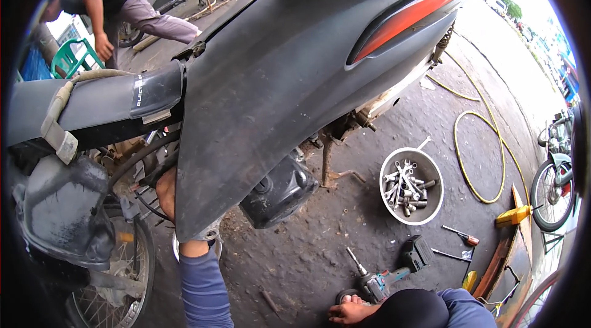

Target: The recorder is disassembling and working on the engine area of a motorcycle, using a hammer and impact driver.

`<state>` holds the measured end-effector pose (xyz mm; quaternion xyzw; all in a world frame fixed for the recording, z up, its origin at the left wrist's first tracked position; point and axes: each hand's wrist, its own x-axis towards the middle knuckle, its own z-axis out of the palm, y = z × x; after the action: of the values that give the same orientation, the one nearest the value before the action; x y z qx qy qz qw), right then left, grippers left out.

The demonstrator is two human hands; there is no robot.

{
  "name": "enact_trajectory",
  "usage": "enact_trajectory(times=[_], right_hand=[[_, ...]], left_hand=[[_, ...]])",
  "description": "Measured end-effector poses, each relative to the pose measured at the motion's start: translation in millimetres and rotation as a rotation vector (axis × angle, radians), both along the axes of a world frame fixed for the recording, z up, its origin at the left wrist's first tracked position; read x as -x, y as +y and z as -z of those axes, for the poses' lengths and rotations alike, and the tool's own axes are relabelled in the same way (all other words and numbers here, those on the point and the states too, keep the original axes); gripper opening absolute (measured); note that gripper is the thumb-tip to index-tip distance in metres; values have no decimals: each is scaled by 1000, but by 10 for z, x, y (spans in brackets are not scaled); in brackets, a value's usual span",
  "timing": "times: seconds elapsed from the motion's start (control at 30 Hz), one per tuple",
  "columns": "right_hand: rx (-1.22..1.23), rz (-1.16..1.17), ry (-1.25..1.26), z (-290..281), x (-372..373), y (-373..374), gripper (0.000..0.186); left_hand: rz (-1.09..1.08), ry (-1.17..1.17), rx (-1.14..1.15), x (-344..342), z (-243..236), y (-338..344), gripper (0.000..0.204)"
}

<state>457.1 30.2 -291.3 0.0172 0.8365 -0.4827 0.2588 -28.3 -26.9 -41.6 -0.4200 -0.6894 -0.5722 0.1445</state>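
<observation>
My left arm, in a blue sleeve, reaches up behind the grey rear side panel (pixel 277 94) of a motor scooter. Part of my left hand (pixel 166 194) shows past the panel's edge, beside a dark hose (pixel 143 157) and thin cables. The panel covers the middle of that hand, and its fingers are hidden, so any grip cannot be seen. Below the panel hangs a black box-shaped engine cover (pixel 278 195). A silver metal part (pixel 211 231) lies close to my wrist. My right hand is out of the picture; blue cloth shows at the lower right.
A metal bowl (pixel 436 210) holds wrenches and sockets. Nearby lie a teal cordless impact driver (pixel 378 283), a screwdriver (pixel 460 235), a yellow bottle (pixel 513 216) and a yellow hose (pixel 457 137). My foot (pixel 354 311) is close to the driver. Another person (pixel 111 1) bends at far left.
</observation>
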Motion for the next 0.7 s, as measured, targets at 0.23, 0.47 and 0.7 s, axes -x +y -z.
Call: enact_trajectory(times=[0.23,0.47,0.7], right_hand=[[-212,150,-363,-607,221,53,34],[-123,134,-291,-816,317,184,29],[-26,120,-261,-787,295,275,27]], left_hand=[[-59,328,109,-41,36,-65,39],[-247,383,-50,-135,110,-15,32],[-473,634,187,-126,36,-105,48]])
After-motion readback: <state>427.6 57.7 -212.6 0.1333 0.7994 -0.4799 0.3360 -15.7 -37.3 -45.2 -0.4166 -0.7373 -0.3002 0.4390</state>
